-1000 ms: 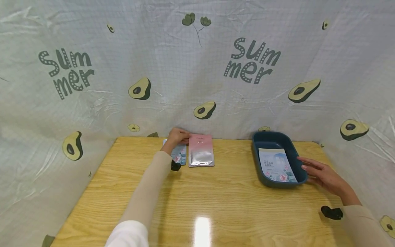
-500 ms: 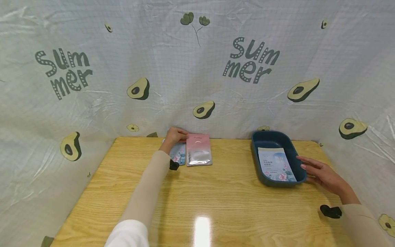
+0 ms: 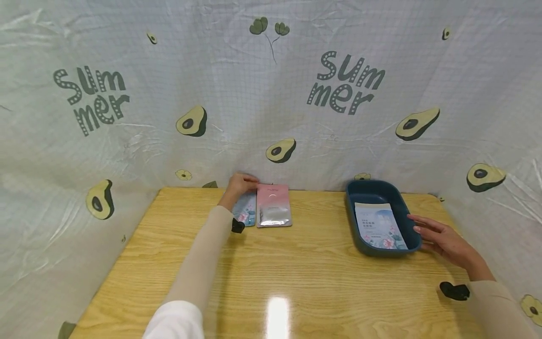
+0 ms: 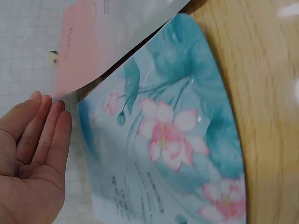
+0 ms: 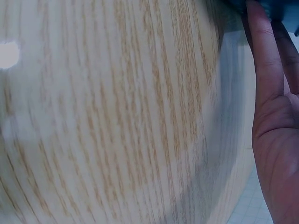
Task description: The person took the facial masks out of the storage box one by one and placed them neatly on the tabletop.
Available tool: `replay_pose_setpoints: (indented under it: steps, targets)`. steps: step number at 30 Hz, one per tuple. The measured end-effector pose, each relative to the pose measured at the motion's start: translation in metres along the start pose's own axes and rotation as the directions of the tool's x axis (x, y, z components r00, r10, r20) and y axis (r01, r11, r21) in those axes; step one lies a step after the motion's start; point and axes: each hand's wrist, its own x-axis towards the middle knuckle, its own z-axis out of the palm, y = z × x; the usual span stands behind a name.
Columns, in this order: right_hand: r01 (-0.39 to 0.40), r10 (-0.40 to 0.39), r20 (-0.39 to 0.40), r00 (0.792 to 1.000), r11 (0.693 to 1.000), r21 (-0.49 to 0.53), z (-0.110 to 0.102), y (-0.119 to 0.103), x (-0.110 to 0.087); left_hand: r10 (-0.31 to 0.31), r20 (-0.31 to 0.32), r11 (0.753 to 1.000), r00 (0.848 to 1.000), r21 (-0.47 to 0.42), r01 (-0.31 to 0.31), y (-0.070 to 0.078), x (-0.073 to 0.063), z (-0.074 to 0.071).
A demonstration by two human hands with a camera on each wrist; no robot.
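A pink-and-silver sheet mask packet [image 3: 274,207] lies at the back of the table. My left hand [image 3: 241,185] reaches its top left corner; in the left wrist view the thumb and fingertips [image 4: 60,112] come together right at that pink corner. Under that wrist is a pale blue packet [image 4: 154,126] printed with pink lotus flowers, partly hidden by the hand in the head view. At the right, the relaxed fingers of my right hand [image 3: 444,240] rest against the side of a dark blue bin [image 3: 362,245]. Inside it lies another blue-and-white lotus packet [image 3: 380,227].
The table [image 3: 313,282] has a wood-grain top. A white curtain [image 3: 237,84] printed with avocados and lettering hangs right behind its back edge and along both sides. Black wrist mounts [image 3: 455,291] sit below each hand.
My left hand has shifted slightly left, and the pink packet with it, a little closer to the lotus packet. The right hand and the bin stay where they were.
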Motion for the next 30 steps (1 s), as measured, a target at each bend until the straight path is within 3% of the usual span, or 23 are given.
replay_pose_setpoints:
  steps: [7, 13, 16, 20, 24, 27, 30]
  targets:
    - [-0.008, 0.008, -0.007, 1.000, 1.000, -0.006, 0.001, -0.001, 0.001, 0.014, 0.039, 0.999, 0.999, 0.040, -0.016, 0.013, -0.002, -0.016]
    - [0.005, -0.005, -0.004, 1.000, 1.000, -0.027, 0.002, 0.000, 0.000, 0.109, 0.138, 0.986, 0.985, 0.113, -0.124, 0.032, -0.008, -0.011]
    - [-0.006, 0.005, -0.015, 1.000, 0.998, -0.056, 0.001, 0.001, -0.001, 0.168, 0.202, 0.972, 0.965, 0.131, -0.197, 0.047, -0.015, 0.002]
    - [-0.013, 0.011, -0.020, 1.000, 0.996, -0.083, 0.000, 0.000, -0.002, 0.251, 0.280, 0.940, 0.927, 0.157, -0.302, 0.068, -0.021, 0.023]
    - [-0.004, 0.004, 0.006, 1.000, 0.999, -0.036, 0.000, 0.001, -0.002, 0.317, 0.341, 0.896, 0.885, 0.198, -0.397, 0.088, -0.026, 0.045]
    - [-0.001, 0.001, 0.030, 1.000, 1.000, 0.016, -0.001, 0.002, -0.002, 0.343, 0.378, 0.869, 0.860, 0.221, -0.444, 0.104, -0.029, 0.061]
    - [0.001, -0.002, 0.036, 0.999, 0.999, 0.037, 0.000, 0.002, -0.002, 0.355, 0.409, 0.862, 0.841, 0.206, -0.464, 0.117, -0.031, 0.075]
